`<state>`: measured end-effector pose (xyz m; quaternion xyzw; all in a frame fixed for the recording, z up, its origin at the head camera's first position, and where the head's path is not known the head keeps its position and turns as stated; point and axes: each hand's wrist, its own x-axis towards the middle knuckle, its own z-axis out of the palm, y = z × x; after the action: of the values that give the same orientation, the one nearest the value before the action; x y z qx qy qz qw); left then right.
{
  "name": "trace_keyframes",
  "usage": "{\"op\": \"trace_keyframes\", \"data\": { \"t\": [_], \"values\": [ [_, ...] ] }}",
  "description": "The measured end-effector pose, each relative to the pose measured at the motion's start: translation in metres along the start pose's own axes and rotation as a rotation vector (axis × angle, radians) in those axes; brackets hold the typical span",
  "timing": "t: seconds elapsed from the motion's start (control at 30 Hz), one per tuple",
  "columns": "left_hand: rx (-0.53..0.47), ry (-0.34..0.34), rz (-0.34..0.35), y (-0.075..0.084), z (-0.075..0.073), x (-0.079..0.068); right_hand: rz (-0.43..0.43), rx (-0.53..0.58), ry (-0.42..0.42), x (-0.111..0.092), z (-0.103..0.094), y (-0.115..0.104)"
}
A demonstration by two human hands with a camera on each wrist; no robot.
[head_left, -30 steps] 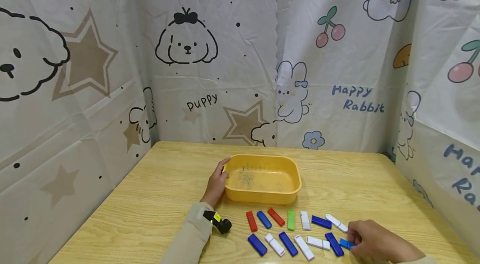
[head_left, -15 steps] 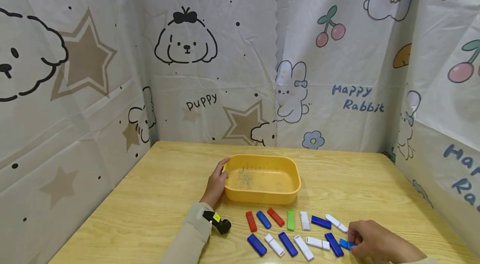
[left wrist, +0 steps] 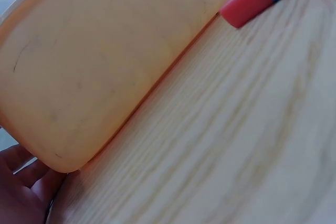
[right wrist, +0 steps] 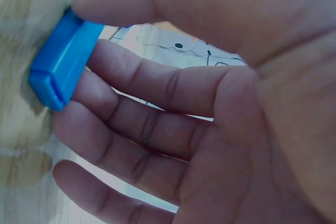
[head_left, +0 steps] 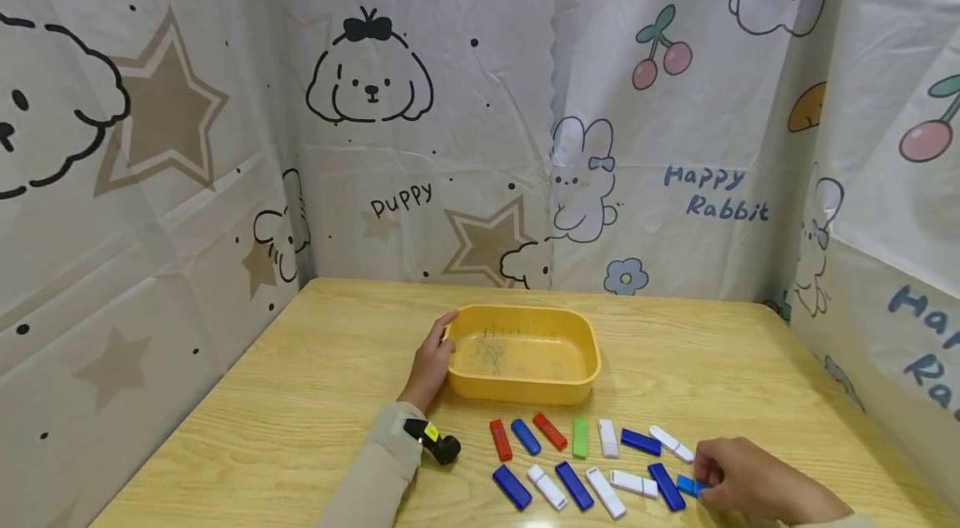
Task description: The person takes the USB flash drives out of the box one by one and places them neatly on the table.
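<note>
In the head view my left hand (head_left: pixel 427 366) holds the left end of a yellow plastic basin (head_left: pixel 522 391). The left wrist view shows some of its fingers (left wrist: pixel 31 174) against the basin's outer wall (left wrist: pixel 105 77). At the lower right, my right hand (head_left: pixel 753 480) pinches a bright blue USB flash drive (head_left: pixel 688 485) between thumb and fingers. Up close in the right wrist view, the thumb (right wrist: pixel 113 3) lies on one side of the blue drive (right wrist: pixel 65 59), with fingers on the other. The drive is at the tabletop.
Several capped USB drives lie in two rows before the basin, among them a red one (head_left: pixel 501 440), a green one (head_left: pixel 581 437), a white one (head_left: pixel 671 444) and a dark blue one (head_left: pixel 667 486). The wooden table (head_left: pixel 300 420) ends at printed curtains (head_left: pixel 420 178).
The head view has shifted slightly, so everything sits a little higher in it. Neither hand has visibly moved relative to the basin or the drives.
</note>
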<state>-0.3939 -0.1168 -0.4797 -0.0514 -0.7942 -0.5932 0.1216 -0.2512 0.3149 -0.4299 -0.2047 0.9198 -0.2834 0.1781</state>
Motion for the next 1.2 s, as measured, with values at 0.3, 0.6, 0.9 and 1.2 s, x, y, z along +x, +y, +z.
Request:
{"op": "trace_keyframes", "data": {
  "t": [0.3,0.6,0.9,1.2],
  "values": [
    [-0.017,-0.007,-0.002,-0.002,0.001,-0.002,0.032,0.076,-0.020,-0.004,0.005,0.001],
    [-0.023,-0.007,-0.001,-0.002,0.002,-0.003,0.027,0.016,0.002,-0.004,0.004,0.002],
    [-0.052,-0.035,-0.014,0.000,0.005,0.001,-0.039,-0.057,0.088,-0.008,-0.006,0.001],
    [-0.084,-0.016,-0.027,-0.004,0.001,-0.008,-0.113,-0.117,0.178,0.001,-0.008,-0.012]
  ]
}}
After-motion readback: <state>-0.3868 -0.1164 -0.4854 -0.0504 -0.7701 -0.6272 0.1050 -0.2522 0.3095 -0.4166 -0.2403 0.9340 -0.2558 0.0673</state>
